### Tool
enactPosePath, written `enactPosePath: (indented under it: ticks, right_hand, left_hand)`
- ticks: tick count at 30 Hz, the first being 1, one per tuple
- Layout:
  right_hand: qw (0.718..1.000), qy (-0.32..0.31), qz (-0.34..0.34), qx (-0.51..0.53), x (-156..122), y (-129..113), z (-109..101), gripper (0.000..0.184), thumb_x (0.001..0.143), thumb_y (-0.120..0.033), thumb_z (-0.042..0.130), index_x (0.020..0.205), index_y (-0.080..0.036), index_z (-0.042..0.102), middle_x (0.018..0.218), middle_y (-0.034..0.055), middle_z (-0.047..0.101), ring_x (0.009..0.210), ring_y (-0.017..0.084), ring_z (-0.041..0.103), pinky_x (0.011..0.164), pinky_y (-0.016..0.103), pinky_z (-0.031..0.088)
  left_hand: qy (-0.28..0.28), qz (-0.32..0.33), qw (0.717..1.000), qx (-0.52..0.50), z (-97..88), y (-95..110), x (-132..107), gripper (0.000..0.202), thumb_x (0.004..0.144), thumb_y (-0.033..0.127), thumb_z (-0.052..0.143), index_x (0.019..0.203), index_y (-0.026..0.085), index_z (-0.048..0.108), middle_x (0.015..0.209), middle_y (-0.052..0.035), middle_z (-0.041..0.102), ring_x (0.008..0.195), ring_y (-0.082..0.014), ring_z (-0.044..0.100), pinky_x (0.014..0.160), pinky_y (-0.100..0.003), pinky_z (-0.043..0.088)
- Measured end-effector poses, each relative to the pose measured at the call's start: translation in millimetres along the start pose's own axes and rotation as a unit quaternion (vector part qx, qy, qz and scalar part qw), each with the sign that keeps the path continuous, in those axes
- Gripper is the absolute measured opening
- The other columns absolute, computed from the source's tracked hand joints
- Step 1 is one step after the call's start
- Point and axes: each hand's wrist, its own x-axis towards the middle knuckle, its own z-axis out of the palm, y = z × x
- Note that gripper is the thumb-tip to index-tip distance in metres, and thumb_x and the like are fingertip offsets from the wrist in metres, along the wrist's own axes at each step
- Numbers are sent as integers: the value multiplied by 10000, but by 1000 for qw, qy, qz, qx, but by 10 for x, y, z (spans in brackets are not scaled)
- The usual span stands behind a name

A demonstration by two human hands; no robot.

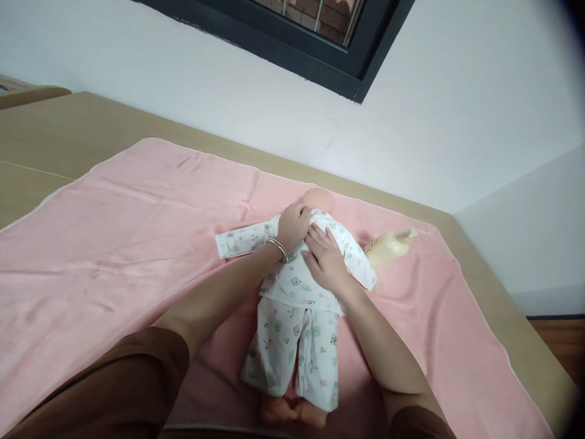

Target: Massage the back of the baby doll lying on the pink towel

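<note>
A baby doll (pixel 317 198) lies on its back, feet toward me, its face mostly out of sight. It wears a white printed long-sleeved top (pixel 292 283) and matching trousers (pixel 278 338). My left hand (pixel 293 223), with a silver bracelet (pixel 278 249) at the wrist, is closed at the top's neckline on the doll's upper chest. The cloth between its fingers is largely hidden. Flat across the chest rests my right hand (pixel 325 259), fingers somewhat spread, its fingertips close to the left hand. The doll's bare feet (pixel 313 413) stick out below the trousers.
Under the doll is a creased pink blanket (pixel 150 244) on a wooden table (pixel 109 119). A cream-coloured pump bottle (pixel 388 247) lies on its side right of the doll. Behind stand a white wall (pixel 402 140) and a dark window frame (pixel 356 76).
</note>
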Motion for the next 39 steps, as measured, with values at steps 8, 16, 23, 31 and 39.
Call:
enactPosePath:
  ticks: [8,16,23,31,39]
  right_hand:
    - [984,54,167,-23,-1,-51,101,652,951,-296,437,1518,-5,300,1602,250,238,1517,351,174,1221,566,210]
    - [999,3,44,-17,21,104,44,650,939,-265,434,1542,-72,285,1627,139,250,1531,326,118,1246,556,127]
    - [997,23,43,61,89,502,8,565,1021,-440,329,1532,-198,337,1625,86,270,1528,223,184,1242,498,167]
    - [977,61,206,-6,41,320,73,648,1014,-479,319,1509,-62,348,1586,185,331,1505,337,223,1219,521,184]
    - [975,77,200,-51,150,321,2,468,986,-401,387,1305,-101,551,1204,165,671,1127,325,578,1034,455,406]
  left_hand:
    - [-3,166,964,208,-28,113,-175,247,946,220,411,817,185,619,886,-106,646,941,-245,555,872,-376,386]
    - [-9,200,962,186,-12,49,-250,208,914,168,428,855,179,627,899,-94,663,896,-251,562,870,-403,453]
    - [11,180,975,126,26,-32,-223,193,902,198,455,959,178,638,981,-87,698,972,-240,608,941,-405,477]
    - [-30,177,973,149,-53,-113,-340,331,902,249,443,1173,160,610,1244,-109,664,1194,-262,576,1107,-458,402]
    - [-26,163,963,213,-43,-151,-368,413,922,309,459,1256,90,564,1334,-171,598,1283,-323,503,1145,-490,350]
